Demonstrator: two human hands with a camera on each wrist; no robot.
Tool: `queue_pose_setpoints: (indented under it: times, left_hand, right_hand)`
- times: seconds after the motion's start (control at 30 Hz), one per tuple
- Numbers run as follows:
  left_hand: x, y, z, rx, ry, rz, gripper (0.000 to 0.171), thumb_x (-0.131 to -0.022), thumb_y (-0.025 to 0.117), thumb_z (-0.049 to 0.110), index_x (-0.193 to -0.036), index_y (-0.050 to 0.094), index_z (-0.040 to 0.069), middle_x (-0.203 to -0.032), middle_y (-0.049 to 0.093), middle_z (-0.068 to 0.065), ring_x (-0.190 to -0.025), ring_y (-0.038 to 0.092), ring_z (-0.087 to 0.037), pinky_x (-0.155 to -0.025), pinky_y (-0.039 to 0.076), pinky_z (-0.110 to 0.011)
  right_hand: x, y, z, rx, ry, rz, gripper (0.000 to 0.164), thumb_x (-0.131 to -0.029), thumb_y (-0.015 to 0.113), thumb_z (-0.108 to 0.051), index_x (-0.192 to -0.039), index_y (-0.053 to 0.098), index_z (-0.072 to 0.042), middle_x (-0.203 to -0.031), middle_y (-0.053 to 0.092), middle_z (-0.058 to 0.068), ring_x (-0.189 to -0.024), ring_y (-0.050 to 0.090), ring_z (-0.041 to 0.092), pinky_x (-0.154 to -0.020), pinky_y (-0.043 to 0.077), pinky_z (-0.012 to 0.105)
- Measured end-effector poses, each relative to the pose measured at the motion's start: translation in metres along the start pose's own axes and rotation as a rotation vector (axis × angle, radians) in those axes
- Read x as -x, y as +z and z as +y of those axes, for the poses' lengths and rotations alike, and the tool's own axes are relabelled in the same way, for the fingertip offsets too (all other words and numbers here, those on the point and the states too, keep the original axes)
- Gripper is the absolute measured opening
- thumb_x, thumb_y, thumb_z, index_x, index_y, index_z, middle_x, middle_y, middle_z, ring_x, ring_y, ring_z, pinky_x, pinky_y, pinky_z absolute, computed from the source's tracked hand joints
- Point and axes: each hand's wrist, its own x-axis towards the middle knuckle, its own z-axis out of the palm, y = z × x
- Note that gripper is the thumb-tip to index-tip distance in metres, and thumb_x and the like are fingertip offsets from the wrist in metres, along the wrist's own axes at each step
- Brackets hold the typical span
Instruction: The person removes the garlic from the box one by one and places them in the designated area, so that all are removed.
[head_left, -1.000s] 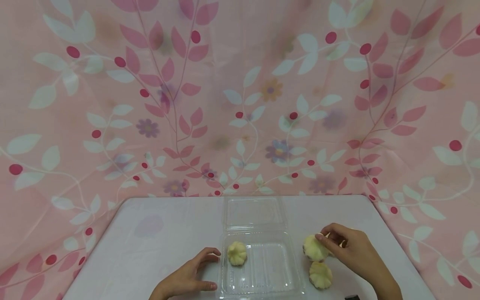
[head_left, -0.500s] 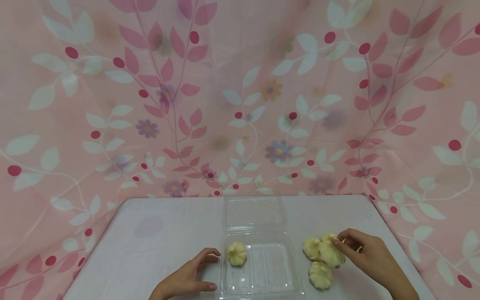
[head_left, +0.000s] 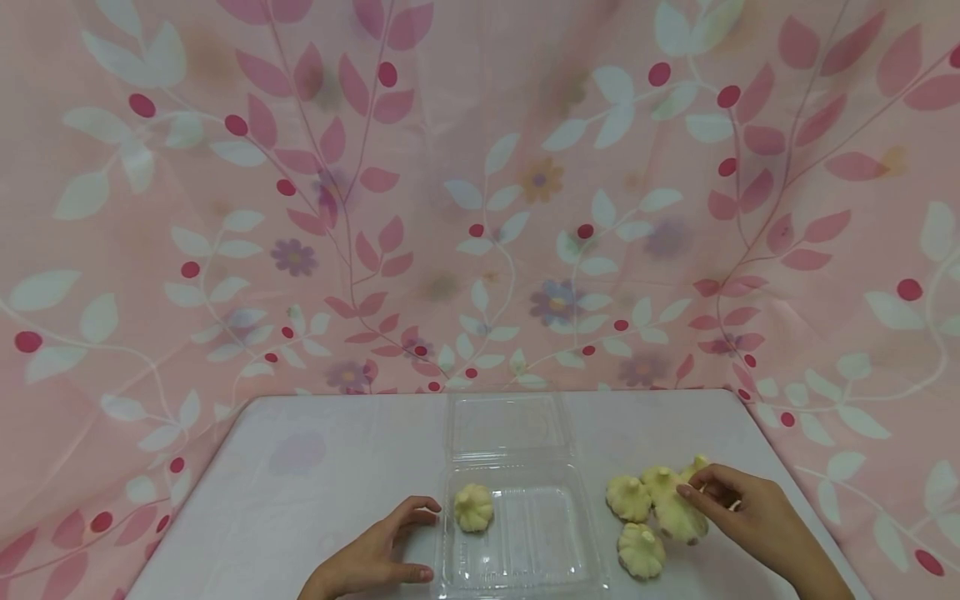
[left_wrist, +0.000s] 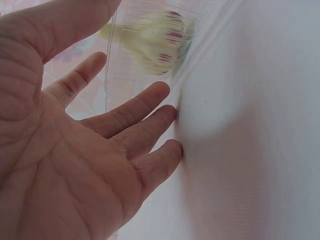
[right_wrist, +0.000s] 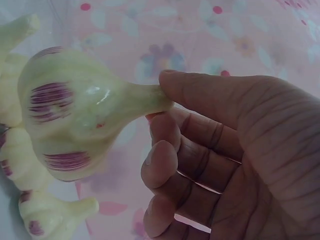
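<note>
My right hand [head_left: 750,508] pinches the stem of a pale garlic bulb [head_left: 681,518] between thumb and fingertips. In the right wrist view this garlic bulb [right_wrist: 75,115] shows purple streaks and hangs sideways from the fingers. Several more bulbs lie near it on the table, among them a left one [head_left: 628,498] and a front one [head_left: 641,552]. My left hand [head_left: 382,546] rests beside the clear plastic box [head_left: 592,533], fingers spread and relaxed, holding nothing. Inside the box, at its left, sits one garlic bulb [head_left: 474,508], visible through the wall in the left wrist view.
The box's clear lid [head_left: 510,425] lies folded back toward the far edge of the white table [head_left: 337,467]. Behind and around the table hangs a pink floral cloth [head_left: 480,192].
My right hand has moved to the right with the garlic bulb, uncovering the bulbs behind it. The left hand and the box have stayed in place.
</note>
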Motion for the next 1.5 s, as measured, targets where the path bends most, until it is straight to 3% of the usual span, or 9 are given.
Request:
queue_pose_setpoints:
  times: [0.2, 0.53, 0.87, 1.27, 1.5]
  left_hand:
    - [0.001, 0.000, 0.001, 0.000, 0.000, 0.003, 0.074, -0.085, 0.079, 0.029, -0.143, 0.036, 0.017, -0.137, 0.054, -0.010, -0.130, 0.048, -0.031, -0.109, 0.031, -0.034]
    - [0.001, 0.001, -0.001, 0.022, 0.005, 0.002, 0.075, -0.084, 0.080, 0.027, -0.143, 0.035, 0.016, -0.137, 0.053, -0.011, -0.130, 0.047, -0.032, -0.109, 0.032, -0.033]
    - [0.000, 0.000, -0.002, 0.015, 0.024, -0.001, 0.075, -0.084, 0.080, 0.029, -0.143, 0.035, 0.016, -0.136, 0.054, -0.010, -0.129, 0.048, -0.031, -0.108, 0.033, -0.032]
    - [0.000, 0.000, -0.003, 0.009, 0.033, 0.000, 0.076, -0.084, 0.080, 0.029, -0.143, 0.035, 0.015, -0.136, 0.055, -0.012, -0.129, 0.049, -0.031, -0.108, 0.032, -0.031]
    - [0.001, 0.000, -0.001, 0.028, 0.048, 0.001, 0.072, -0.085, 0.079, 0.028, -0.142, 0.036, 0.020, -0.136, 0.054, -0.013, -0.129, 0.048, -0.033, -0.109, 0.032, -0.032]
  right_hand:
    - [0.001, -0.001, 0.004, 0.024, 0.097, -0.102, 0.014, -0.088, 0.076, -0.032, -0.085, 0.069, -0.020, -0.070, 0.062, -0.015, -0.062, 0.057, 0.001, -0.055, 0.044, 0.024]
    - [0.002, 0.002, 0.018, -0.011, 0.166, -0.230, 0.021, -0.091, 0.071, -0.036, -0.090, 0.070, -0.014, -0.075, 0.065, -0.011, -0.066, 0.059, 0.006, -0.056, 0.045, 0.025]
    - [0.006, 0.007, 0.027, -0.027, 0.163, -0.256, 0.021, -0.091, 0.073, -0.032, -0.092, 0.069, -0.011, -0.077, 0.064, -0.007, -0.066, 0.058, 0.004, -0.058, 0.046, 0.024]
    - [0.004, 0.008, 0.030, -0.043, 0.223, -0.324, 0.024, -0.092, 0.070, -0.033, -0.095, 0.068, -0.009, -0.081, 0.064, -0.003, -0.070, 0.061, 0.008, -0.059, 0.048, 0.025]
    - [0.004, 0.011, 0.034, -0.062, 0.194, -0.336, 0.024, -0.092, 0.070, -0.033, -0.093, 0.068, -0.010, -0.079, 0.063, -0.002, -0.068, 0.059, 0.008, -0.059, 0.048, 0.025]
